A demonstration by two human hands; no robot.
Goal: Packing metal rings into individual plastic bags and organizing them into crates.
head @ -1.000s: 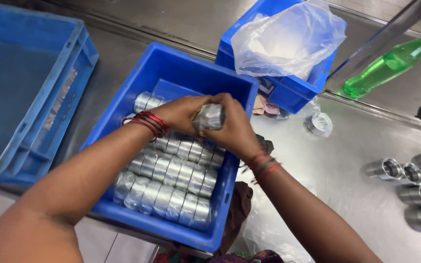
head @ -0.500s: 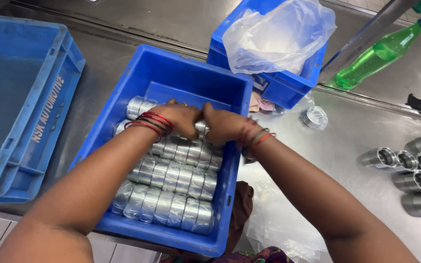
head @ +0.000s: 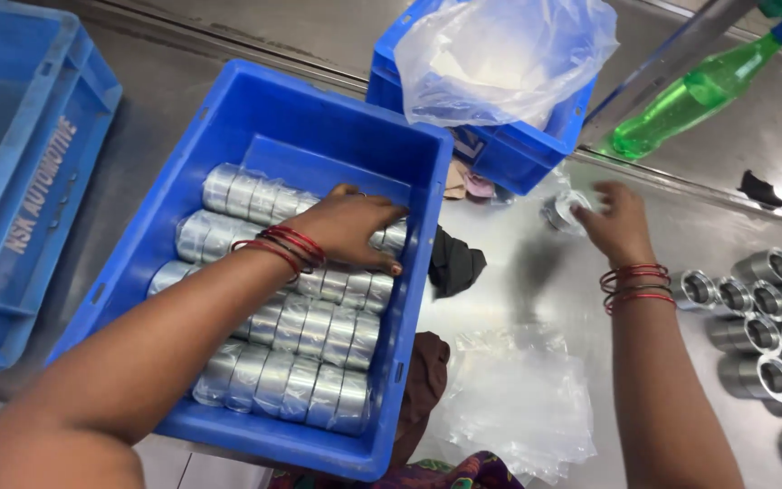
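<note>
A blue plastic crate [head: 255, 100] in front of me holds rows of plastic-wrapped shiny metal rings [head: 305, 349]. My left hand [head: 348, 226] rests palm down on the wrapped rolls near the crate's right wall, fingers spread. My right hand [head: 615, 220] is out over the steel table to the right, blurred, fingers apart beside a small roll of clear tape [head: 561, 210]. Whether it touches the tape cannot be told. Red bangles circle both wrists.
A second blue crate [head: 500, 149] with a clear plastic bag [head: 504, 54] stands behind. An empty blue crate [head: 20, 181] is at left. A green bottle [head: 699, 91] lies at back right. Several bare metal rings [head: 771, 317] sit at right. Clear plastic bags [head: 518, 398] and dark cloths [head: 454, 263] lie nearby.
Both hands were together holding a wrapped roll over the crate, then lowered it in. Now my right hand has left the crate and moved right toward the tape; the left stays on the rolls.
</note>
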